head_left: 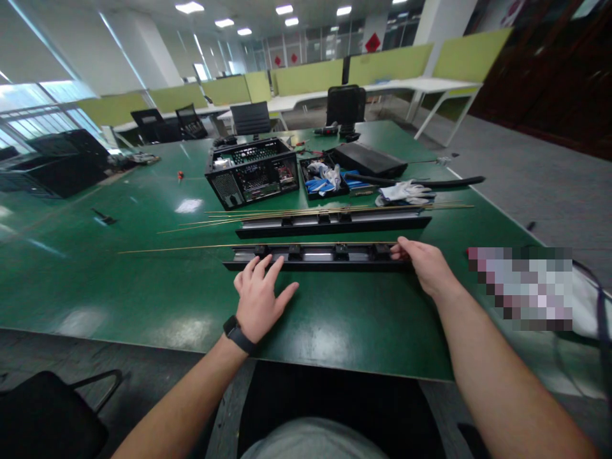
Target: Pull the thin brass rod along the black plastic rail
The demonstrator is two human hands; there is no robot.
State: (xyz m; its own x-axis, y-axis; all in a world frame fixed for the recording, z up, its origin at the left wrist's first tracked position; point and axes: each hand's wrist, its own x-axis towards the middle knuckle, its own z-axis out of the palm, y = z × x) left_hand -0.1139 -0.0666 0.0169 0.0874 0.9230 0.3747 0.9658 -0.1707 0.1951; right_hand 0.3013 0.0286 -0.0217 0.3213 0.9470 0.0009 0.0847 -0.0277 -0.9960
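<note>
along the near black rail (329, 266), left hand (259, 296) spread palm-down; right hand (429, 264) curled at one end, grip unclear.

- Bench (143, 296): glossy green top, with bright reflections.
- Near its front edge: a near black rail (315, 257), roughly parallel to a far black rail (335, 229) just beyond.
- Behind the rails: an open computer case (253, 180), a black tray (329, 194), a flat black box (368, 159).
- Left: dark equipment (52, 169), a small red object (180, 176).
</note>
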